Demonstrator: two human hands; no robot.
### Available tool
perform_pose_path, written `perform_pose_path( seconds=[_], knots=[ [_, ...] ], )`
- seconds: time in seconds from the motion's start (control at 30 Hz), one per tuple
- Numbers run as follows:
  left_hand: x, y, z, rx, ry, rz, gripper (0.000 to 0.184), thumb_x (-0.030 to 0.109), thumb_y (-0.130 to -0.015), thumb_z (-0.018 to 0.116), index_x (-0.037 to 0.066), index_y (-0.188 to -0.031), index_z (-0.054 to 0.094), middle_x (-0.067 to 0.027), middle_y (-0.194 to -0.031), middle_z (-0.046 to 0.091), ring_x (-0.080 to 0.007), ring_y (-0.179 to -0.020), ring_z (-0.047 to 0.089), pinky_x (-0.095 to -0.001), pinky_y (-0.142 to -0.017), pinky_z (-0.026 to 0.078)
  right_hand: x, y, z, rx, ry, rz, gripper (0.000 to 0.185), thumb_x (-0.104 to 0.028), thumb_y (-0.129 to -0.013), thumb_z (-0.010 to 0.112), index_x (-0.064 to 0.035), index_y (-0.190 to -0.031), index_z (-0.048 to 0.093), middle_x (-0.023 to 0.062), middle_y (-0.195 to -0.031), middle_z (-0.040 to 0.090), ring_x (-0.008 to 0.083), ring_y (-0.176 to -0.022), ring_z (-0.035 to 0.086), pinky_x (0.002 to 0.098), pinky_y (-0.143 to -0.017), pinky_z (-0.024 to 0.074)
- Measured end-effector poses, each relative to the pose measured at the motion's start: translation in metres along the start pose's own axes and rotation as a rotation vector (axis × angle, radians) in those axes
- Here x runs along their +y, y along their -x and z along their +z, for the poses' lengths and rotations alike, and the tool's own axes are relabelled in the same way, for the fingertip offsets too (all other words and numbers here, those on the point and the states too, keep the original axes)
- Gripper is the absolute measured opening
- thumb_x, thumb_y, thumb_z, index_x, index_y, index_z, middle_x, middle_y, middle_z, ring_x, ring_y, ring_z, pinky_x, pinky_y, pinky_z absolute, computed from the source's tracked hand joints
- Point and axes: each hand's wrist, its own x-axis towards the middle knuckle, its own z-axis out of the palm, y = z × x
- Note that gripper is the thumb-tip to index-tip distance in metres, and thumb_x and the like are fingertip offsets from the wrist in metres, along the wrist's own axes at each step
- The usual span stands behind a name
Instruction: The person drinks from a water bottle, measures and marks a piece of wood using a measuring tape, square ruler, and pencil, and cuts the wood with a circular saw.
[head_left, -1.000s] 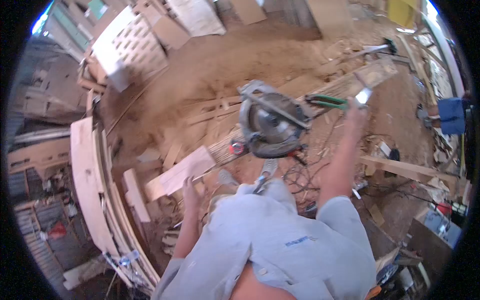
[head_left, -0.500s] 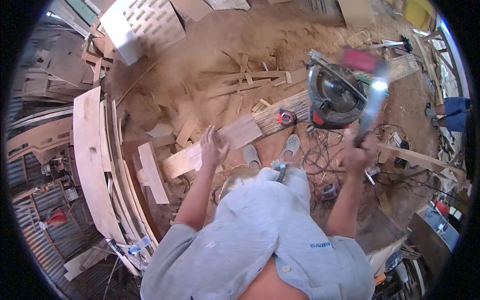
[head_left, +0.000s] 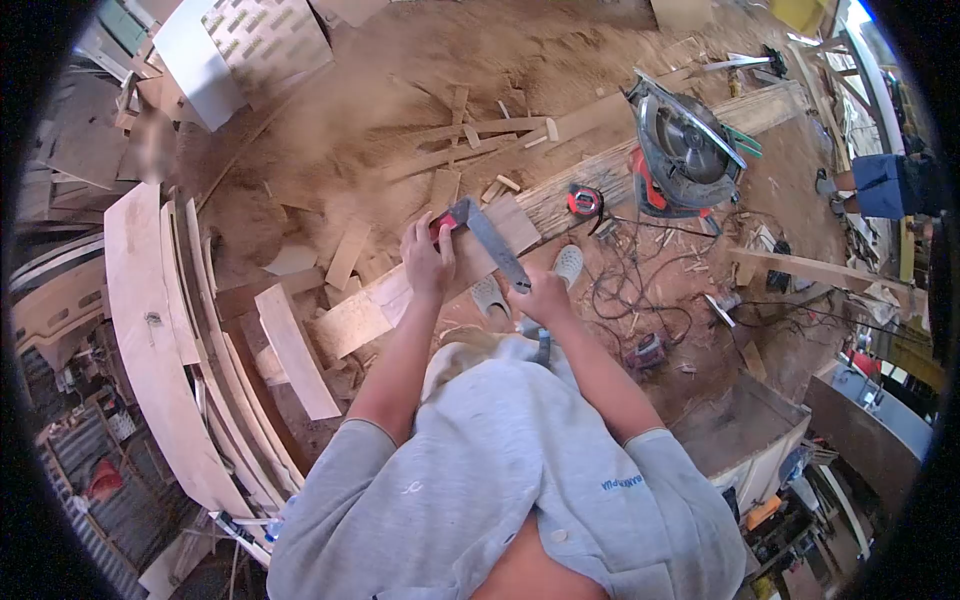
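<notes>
A try square [head_left: 492, 240] with a red stock and a grey metal blade is held over a pale wooden board [head_left: 513, 224]. My left hand [head_left: 428, 258] is closed around its red stock. At the blade's far end, my right hand [head_left: 545, 298] has its fingers closed on the metal. The board lies across a longer rough plank [head_left: 612, 190]. On that plank, right of the square, sits a red and black tape measure [head_left: 584, 201]. Further right rests a circular saw [head_left: 688, 150] with its round blade showing.
Wood offcuts [head_left: 347, 255] and sawdust cover the ground beyond the plank. Long boards [head_left: 140, 290] stand at left. Black cables [head_left: 640, 285] tangle on the ground at right. A person in blue shorts [head_left: 880, 187] is at the far right.
My right hand has brought the try square from the right, beside the saw, over to the board. My left hand has gone from open to closed around the red stock.
</notes>
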Motion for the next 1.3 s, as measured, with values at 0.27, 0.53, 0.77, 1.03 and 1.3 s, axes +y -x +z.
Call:
perform_pose_path(
  seconds=[0.27, 0.53, 0.77, 1.03, 1.3],
  knots=[
    [0.003, -0.005, 0.009, 0.086, 0.043, -0.015, 0.036, 0.031, -0.103, 0.069, 0.012, -0.133, 0.068, -0.0180, -0.121, 0.066, -0.0397, -0.115, 0.061, -0.0513, -0.102, 0.049, -0.011, 0.007, -0.012, 0.025, -0.068, 0.071, 0.052, -0.055, -0.084, 0.084, -0.0072, -0.101, 0.074, 0.0196, -0.086, 0.075, 0.0415, -0.085, 0.075, 0.0518, -0.076, 0.0587],
    [0.019, 0.000, -0.001, 0.036, -0.070, 0.053, 0.047, 0.042, -0.098, 0.075, 0.012, -0.134, 0.068, -0.0164, -0.127, 0.065, -0.0387, -0.120, 0.059, -0.0509, -0.105, 0.049, 0.000, 0.018, -0.019, 0.020, -0.046, 0.183, 0.049, -0.053, -0.091, 0.080, -0.0063, -0.105, 0.076, 0.0203, -0.084, 0.076, 0.0407, -0.085, 0.075, 0.0496, -0.075, 0.0583],
    [0.014, -0.001, 0.006, 0.031, -0.053, 0.080, 0.047, 0.041, -0.100, 0.073, 0.010, -0.136, 0.066, -0.0165, -0.130, 0.065, -0.0380, -0.123, 0.059, -0.0499, -0.106, 0.049, 0.018, 0.010, -0.045, 0.476, -0.291, 0.154, 0.042, -0.036, -0.113, 0.052, -0.0029, -0.094, 0.071, 0.0167, -0.083, 0.071, 0.0365, -0.078, 0.069, 0.0470, -0.070, 0.0525],
    [0.012, -0.003, 0.010, 0.031, -0.049, 0.072, 0.045, 0.036, -0.101, 0.071, 0.010, -0.137, 0.064, -0.0174, -0.130, 0.064, -0.0396, -0.124, 0.058, -0.0508, -0.107, 0.048, 0.022, -0.012, -0.069, 0.666, -0.131, -0.160, 0.042, -0.034, -0.116, 0.050, -0.0016, -0.102, 0.074, 0.0123, -0.097, 0.073, 0.0202, -0.081, 0.071, 0.0363, -0.068, 0.0536],
    [0.012, -0.003, 0.010, 0.031, -0.057, 0.083, 0.044, 0.034, -0.101, 0.071, 0.010, -0.136, 0.064, -0.0166, -0.129, 0.064, -0.0400, -0.124, 0.058, -0.0514, -0.107, 0.048, -0.009, -0.016, -0.069, 0.530, -0.225, -0.175, 0.022, -0.020, -0.108, 0.063, -0.0029, -0.106, 0.076, 0.0173, -0.100, 0.077, 0.0361, -0.094, 0.073, 0.0451, -0.084, 0.0561]
  ],
)
